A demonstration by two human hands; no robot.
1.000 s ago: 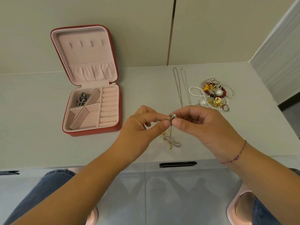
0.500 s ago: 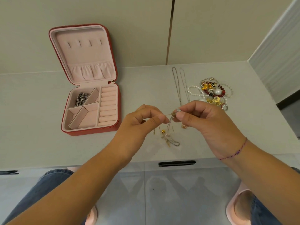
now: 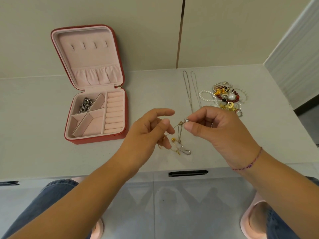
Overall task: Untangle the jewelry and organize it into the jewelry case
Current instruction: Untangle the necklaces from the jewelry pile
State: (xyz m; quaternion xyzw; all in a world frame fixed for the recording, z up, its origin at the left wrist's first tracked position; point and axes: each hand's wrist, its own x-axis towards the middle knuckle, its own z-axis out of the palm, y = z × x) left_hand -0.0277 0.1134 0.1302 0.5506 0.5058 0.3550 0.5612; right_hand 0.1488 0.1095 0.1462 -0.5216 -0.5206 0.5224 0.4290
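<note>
My right hand (image 3: 217,130) pinches a small silver charm at the top of a tangle of thin gold and silver chains (image 3: 179,138), which hangs down to the tabletop. My left hand (image 3: 148,133) holds one fine strand of the same tangle between thumb and middle finger, its index finger stretched out. The red jewelry case (image 3: 96,133) stands open at the left, pink inside, with a dark silver chain (image 3: 85,104) in its back-left compartment. A heap of tangled jewelry (image 3: 226,99), pearls, red beads and gold pieces, lies at the right.
Two thin silver chains (image 3: 191,90) lie straight on the white table (image 3: 34,135) beside the heap. A wall stands right behind the case. A black drawer handle (image 3: 188,173) sits under the table's front edge, and my knees are below.
My hands have drawn a little apart and lower. The left index finger has let go and stretched out, and the tangle has loosened so strands hang between the hands.
</note>
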